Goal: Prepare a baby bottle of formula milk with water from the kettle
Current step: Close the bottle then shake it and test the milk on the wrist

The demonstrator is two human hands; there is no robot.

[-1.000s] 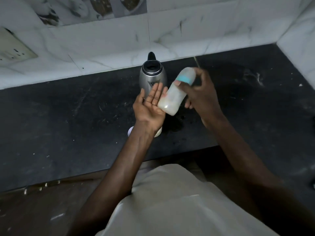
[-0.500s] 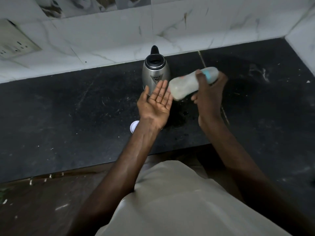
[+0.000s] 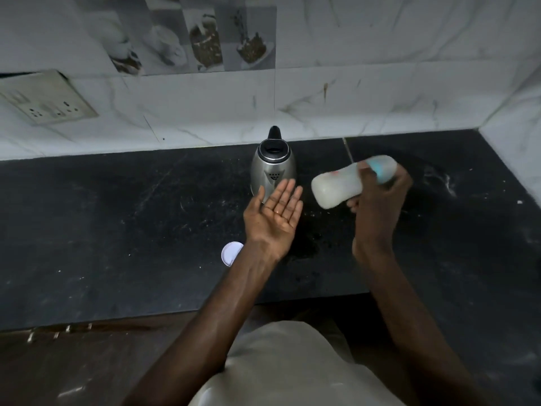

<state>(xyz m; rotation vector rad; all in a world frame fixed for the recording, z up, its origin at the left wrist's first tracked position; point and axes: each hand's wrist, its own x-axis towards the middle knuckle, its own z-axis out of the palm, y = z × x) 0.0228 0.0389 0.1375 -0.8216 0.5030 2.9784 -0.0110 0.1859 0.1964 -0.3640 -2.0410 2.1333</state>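
Note:
My right hand (image 3: 377,206) grips a baby bottle (image 3: 339,186) around its teal collar, holding it nearly sideways above the counter, base pointing left. The bottle is cloudy with milky liquid and looks motion-blurred. My left hand (image 3: 276,215) is held flat, palm up, fingers apart, just left of the bottle's base and not touching it. A steel kettle (image 3: 273,168) with a black lid and handle stands behind my left hand, by the wall.
A round white lid (image 3: 229,253) lies on the black stone counter (image 3: 117,230), partly hidden by my left wrist. White powder is scattered at the right (image 3: 439,178). A switch and socket plate (image 3: 46,98) sits on the marble wall at left.
The bottle went from tilted with its base against my left palm to nearly horizontal and clear of it, moving right. My left palm stayed open. The view shifted up the wall.

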